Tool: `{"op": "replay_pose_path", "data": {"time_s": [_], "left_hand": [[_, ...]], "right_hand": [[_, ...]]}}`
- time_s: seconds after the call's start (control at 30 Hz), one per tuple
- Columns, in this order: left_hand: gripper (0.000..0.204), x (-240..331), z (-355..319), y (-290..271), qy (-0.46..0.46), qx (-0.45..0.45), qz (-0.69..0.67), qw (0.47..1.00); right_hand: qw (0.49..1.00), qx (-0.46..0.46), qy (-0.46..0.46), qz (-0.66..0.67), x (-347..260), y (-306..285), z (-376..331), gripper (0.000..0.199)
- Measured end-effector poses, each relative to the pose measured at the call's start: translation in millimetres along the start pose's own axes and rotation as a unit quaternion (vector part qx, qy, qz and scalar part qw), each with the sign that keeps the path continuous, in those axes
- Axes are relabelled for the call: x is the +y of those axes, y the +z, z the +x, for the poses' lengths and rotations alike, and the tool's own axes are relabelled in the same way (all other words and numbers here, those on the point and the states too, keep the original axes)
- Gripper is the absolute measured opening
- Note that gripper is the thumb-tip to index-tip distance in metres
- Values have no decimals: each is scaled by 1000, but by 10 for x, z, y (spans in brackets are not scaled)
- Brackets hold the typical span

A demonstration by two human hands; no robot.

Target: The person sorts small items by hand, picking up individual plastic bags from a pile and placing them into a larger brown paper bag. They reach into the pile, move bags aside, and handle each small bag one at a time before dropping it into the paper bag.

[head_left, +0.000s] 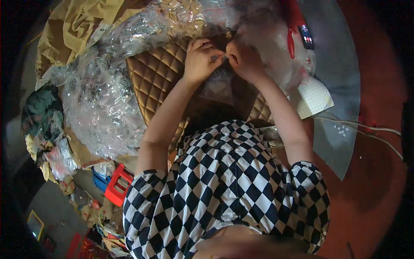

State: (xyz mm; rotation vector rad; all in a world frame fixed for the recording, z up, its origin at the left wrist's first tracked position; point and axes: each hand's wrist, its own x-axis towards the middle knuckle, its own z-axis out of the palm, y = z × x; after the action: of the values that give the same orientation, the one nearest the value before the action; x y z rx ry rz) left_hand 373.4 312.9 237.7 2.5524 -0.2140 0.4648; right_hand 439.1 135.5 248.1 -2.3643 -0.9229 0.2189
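Observation:
My left hand [199, 60] and my right hand [244, 60] meet above a brown quilted pad [157, 71]. The thumb and fingertips of my left hand are pinched together, pointing toward my right hand. Curled into a loose fist, my right hand almost touches those fingertips. Whatever small thing lies between the fingers is too small to make out. Just below the hands, a clear plastic bag [217, 88] rests over the dark area of my lap.
Heaps of clear plastic bags [101, 103] spread left and beyond the pad. Brown wrapping paper [75, 30] lies far left. At right are a phone [306, 36], a red-handled tool [291, 43], a dotted white sheet [317, 97] and cables [373, 128]. A red plastic stool [118, 185] is lower left.

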Motion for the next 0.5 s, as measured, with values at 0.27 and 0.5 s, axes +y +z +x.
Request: {"op": "replay_pose_path", "data": {"time_s": [0.27, 0.5], "left_hand": [[15, -406, -241, -182, -91, 64, -10, 994], [11, -292, -88, -129, -88, 66, -54, 992]], "right_hand": [[995, 32, 29, 90, 5, 32, -22, 20], [993, -6, -97, -64, -18, 215, 278, 19]]}}
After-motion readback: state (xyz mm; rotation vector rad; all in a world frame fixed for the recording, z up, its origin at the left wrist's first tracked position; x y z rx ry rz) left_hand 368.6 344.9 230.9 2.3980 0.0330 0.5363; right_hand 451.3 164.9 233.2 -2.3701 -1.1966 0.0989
